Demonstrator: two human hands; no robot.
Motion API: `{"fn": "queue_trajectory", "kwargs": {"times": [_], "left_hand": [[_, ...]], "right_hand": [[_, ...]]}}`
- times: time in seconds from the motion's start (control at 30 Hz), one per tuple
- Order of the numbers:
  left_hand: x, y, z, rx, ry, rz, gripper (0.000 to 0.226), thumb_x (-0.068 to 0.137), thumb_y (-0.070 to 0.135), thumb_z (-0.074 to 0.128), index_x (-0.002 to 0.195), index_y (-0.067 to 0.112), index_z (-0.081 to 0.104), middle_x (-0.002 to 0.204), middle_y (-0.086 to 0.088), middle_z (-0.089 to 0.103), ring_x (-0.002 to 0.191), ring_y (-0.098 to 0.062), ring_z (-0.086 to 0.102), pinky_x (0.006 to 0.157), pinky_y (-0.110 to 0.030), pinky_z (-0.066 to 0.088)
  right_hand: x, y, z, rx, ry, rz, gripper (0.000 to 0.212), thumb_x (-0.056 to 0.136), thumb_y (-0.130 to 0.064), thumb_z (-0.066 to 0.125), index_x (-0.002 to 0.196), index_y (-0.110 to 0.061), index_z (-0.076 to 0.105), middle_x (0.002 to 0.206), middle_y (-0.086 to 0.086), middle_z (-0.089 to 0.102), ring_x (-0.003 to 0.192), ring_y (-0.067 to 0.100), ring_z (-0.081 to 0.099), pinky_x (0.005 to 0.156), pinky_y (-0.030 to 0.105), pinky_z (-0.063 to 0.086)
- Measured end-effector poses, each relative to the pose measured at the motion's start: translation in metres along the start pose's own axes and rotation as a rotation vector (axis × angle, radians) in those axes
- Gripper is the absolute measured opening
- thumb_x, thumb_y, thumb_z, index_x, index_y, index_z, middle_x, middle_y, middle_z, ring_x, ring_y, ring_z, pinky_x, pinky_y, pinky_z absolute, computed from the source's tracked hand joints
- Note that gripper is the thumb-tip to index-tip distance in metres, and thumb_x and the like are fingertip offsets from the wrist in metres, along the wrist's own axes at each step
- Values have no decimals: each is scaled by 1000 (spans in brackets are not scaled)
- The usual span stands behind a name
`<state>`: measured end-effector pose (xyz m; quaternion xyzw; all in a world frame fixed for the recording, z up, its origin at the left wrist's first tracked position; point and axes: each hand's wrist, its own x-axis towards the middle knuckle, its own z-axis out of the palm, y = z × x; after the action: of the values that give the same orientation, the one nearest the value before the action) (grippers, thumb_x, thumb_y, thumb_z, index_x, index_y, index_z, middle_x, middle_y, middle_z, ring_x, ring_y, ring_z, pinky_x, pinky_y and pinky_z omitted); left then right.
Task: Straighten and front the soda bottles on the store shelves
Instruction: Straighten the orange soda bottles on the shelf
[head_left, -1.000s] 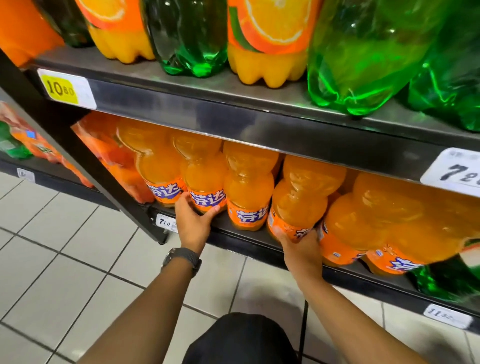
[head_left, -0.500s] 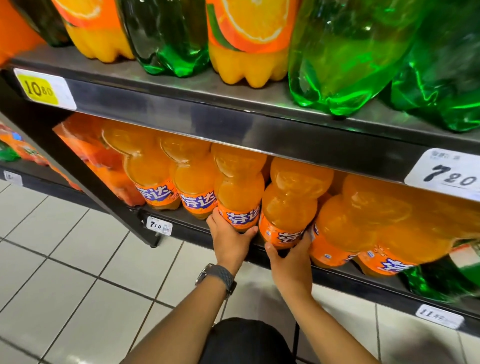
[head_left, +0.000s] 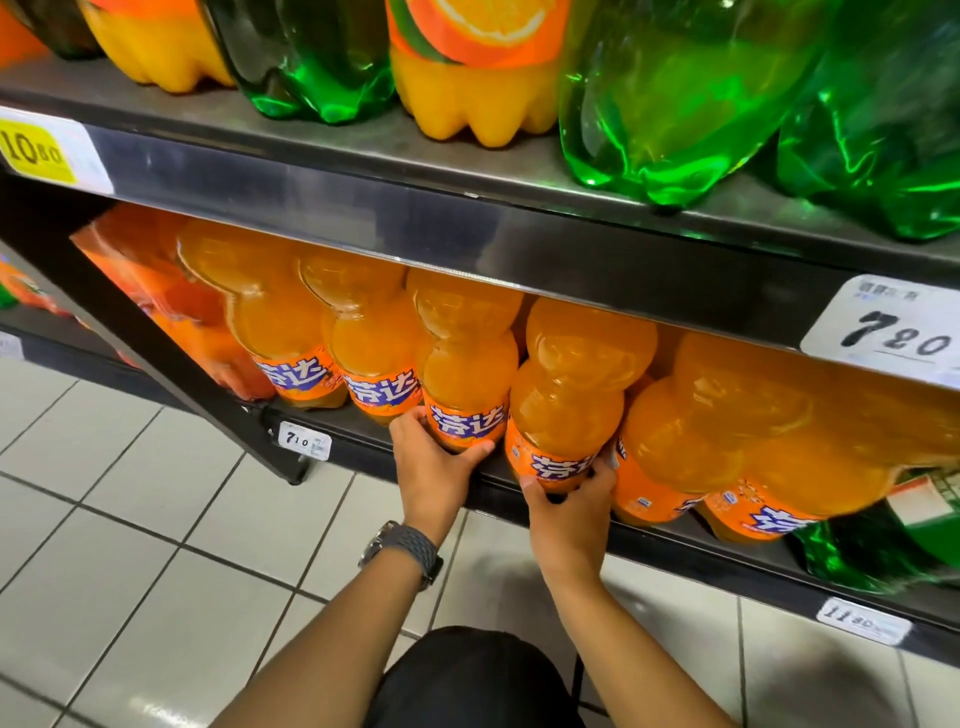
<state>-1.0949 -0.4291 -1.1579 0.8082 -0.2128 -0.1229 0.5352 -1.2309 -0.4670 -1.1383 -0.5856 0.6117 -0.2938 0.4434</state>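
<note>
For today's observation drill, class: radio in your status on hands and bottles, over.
Left hand grips third orange bottle low. Right hand grips fourth orange bottle low. Neighbouring bottles packed close.

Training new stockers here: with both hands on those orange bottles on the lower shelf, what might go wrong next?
The orange bottle gripped by the right hand tilts at the shelf edge; turning it may tip it onto the tiled floor. The leaning bottle beside it seems to press against it and could topple too.
</note>
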Motion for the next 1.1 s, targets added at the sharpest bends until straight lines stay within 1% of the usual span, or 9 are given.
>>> {"fn": "queue_trajectory", "kwargs": {"times": [0.13,0.2,0.43,0.57,0.7,0.8,0.93,1.0,1.1], "left_hand": [[5,-9,-6,-47,-35,20,79,58,29,92,124,17,48,121,0,53,113,-16,57,93,-37,52],[3,-12,-9,-76,-55,22,80,62,28,90,130,18,48,125,0,55,115,-14,58,94,-41,52],[-2,0,1,25,8,62,96,51,30,94,130,16,41,122,0,44,117,-15,46,99,-34,46],[-2,9,10,60,78,32,97,51,26,94,130,13,40,125,-7,44,121,-24,42,100,-43,44],[-3,4,9,77,61,57,95,56,27,92,134,15,40,126,-4,46,122,-21,44,101,-41,45],[-3,1,5,65,24,81,92,60,28,90,136,18,39,128,-2,47,122,-17,45,101,-36,45],[-4,2,3,38,24,68,93,59,28,91,136,17,41,128,-2,47,121,-15,46,101,-30,44],[-3,2,3,54,28,68,89,59,28,91,134,16,44,125,-2,48,118,-14,48,99,-28,44],[-4,1,2,79,8,80,86,62,31,89,135,18,46,124,-1,51,115,-14,51,95,-25,44]], "right_hand": [[-1,-1,5,80,15,134,79,70,-35,82,130,-22,33,134,5,44,114,27,54,83,40,54],[-3,2,8,112,14,184,77,69,-35,82,126,-21,33,132,7,45,111,27,54,80,38,55],[-3,7,10,21,-14,14,92,74,-38,78,146,-29,22,139,0,46,117,25,54,87,38,50],[3,8,18,124,36,74,86,67,-33,85,134,-23,32,131,1,52,112,25,56,83,34,50],[3,11,21,174,76,165,72,60,-41,87,112,-27,39,112,-7,55,94,16,56,70,24,45],[6,8,24,207,76,192,77,59,-38,88,114,-24,37,109,-8,53,90,13,53,67,20,44],[7,15,21,124,55,112,82,66,-33,85,134,-18,43,127,-2,56,105,17,58,78,25,46],[10,19,19,86,49,124,76,66,-37,85,131,-18,49,127,0,58,108,18,58,81,28,49],[14,21,20,101,30,153,61,62,-42,85,113,-18,61,117,0,64,100,17,61,72,22,47]]}}
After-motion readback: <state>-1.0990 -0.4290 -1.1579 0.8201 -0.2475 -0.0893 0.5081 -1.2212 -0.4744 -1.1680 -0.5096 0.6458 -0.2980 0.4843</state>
